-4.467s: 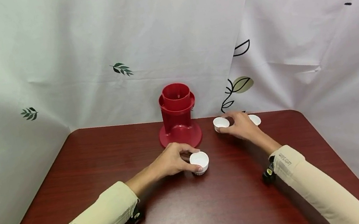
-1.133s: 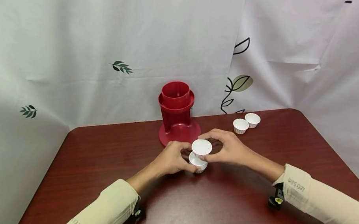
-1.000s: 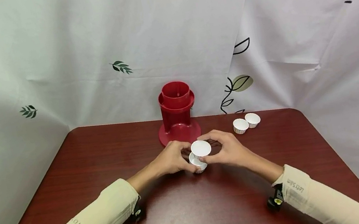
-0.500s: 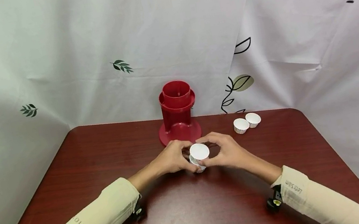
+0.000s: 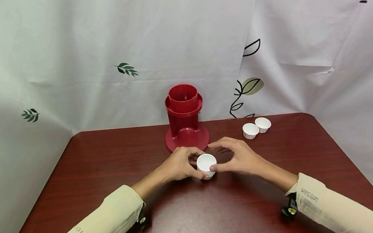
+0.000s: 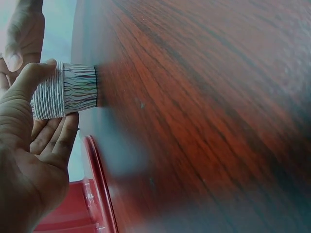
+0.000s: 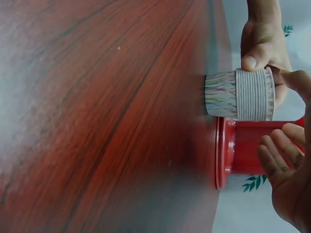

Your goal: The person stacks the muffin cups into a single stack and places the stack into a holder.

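White sheets printed with leaves hang behind a dark red wooden table (image 5: 105, 164), and near its middle stands the stack of two small white paper cups (image 5: 207, 165), one nested inside the other. The wrist views show the upper cup's pleated wall seated well down over the lower, patterned one, whose base sits on the wood.

The left hand (image 5: 179, 167) curls round the stack from its left side, thumb and fingers pressed against the pleated wall. The right hand (image 5: 237, 157) comes in from the opposite side; its thumb tip touches the rim of the upper cup while the other fingers arch loosely above and behind, so it looks more like a light steadying pinch than a full grasp.

Just behind the hands, toward the far edge, stands a red plastic holder (image 5: 185, 118) with a round foot and a hollow tube open at the top; nothing can be seen inside it. Nearer the far right corner two more white cups (image 5: 256, 127) sit side by side, touching, well apart from the hands.

Judging by the layout, stacking appears half done: two cups are joined, two loose ones remain to be gathered, and the red holder looks unfilled.
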